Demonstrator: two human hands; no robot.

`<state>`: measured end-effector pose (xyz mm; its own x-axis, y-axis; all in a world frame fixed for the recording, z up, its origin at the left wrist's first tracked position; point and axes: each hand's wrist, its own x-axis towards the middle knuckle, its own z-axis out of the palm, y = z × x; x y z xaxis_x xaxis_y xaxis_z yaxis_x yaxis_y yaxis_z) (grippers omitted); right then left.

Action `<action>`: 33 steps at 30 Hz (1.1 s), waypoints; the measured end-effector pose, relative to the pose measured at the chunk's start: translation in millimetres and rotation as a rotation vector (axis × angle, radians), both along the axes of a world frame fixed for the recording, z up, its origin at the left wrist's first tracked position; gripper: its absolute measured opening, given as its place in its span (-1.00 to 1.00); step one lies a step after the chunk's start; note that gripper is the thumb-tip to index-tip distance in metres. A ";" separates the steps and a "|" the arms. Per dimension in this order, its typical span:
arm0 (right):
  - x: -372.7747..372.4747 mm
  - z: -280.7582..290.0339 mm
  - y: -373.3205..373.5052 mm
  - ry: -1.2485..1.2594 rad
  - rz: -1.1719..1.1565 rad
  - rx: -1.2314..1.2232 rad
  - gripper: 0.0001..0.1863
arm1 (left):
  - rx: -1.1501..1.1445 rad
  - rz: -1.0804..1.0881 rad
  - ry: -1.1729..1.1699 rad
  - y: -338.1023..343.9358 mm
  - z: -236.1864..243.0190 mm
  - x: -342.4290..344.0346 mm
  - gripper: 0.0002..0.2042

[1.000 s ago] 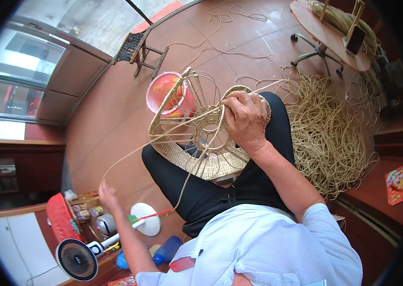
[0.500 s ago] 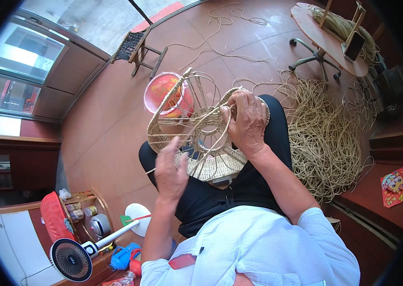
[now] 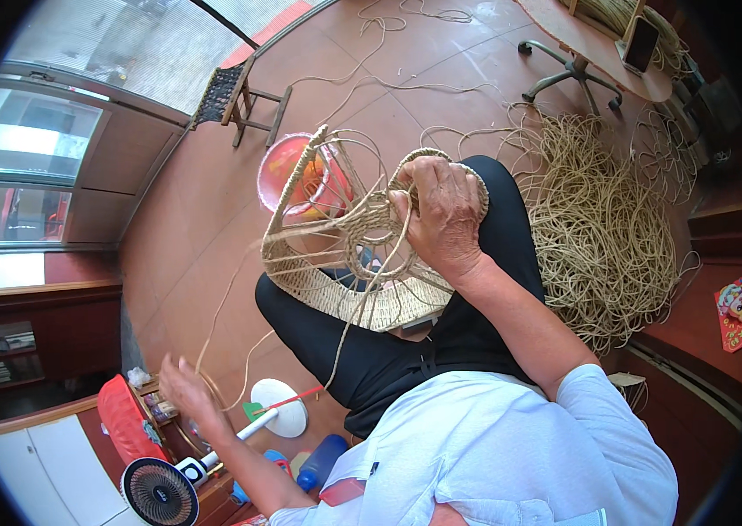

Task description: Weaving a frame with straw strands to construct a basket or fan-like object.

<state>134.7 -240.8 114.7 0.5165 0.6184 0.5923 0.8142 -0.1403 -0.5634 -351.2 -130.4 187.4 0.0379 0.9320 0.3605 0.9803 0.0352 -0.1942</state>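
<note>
My right hand (image 3: 443, 210) is closed over the upper right rim of a partly woven cord basket (image 3: 371, 302), at a strand beside a coiled ring. The basket rests between my black-clad legs, with open spokes and long strands crossing it. My left hand (image 3: 185, 386) is out at the lower left, away from the basket, its fingers apart and slightly curled; loose cord (image 3: 248, 368) loops just beside it. A pink-and-red bucket (image 3: 276, 175) stands behind the basket. A large heap of loose cord (image 3: 599, 254) lies to the right of my leg.
A wooden stool (image 3: 248, 114) stands by the glass door. A round board on a wheeled base (image 3: 581, 53) holds cord and a phone (image 3: 642, 48). A fan (image 3: 159, 491), red bag (image 3: 125, 421) and plastic containers (image 3: 323, 460) are at lower left. Red ledges line the right.
My left hand swung in to the basket half a second ago and has moved back out to the lower left, with cord looping there. My right hand stays on the rim.
</note>
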 end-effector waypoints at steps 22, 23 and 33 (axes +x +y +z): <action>-2.9 1.2 -1.4 -0.103 -0.025 -0.047 -0.87 | -1.066 -0.982 -1.579 -41.1 43.5 330.5 -0.72; -4.7 -0.1 -2.0 -0.083 -0.019 -0.058 -0.84 | -1.018 -0.939 -1.421 -36.6 29.2 334.4 -0.73; -16.4 -3.6 -7.2 0.015 0.026 0.000 -0.77 | -0.475 -1.003 -0.707 -14.1 -33.1 382.0 -0.83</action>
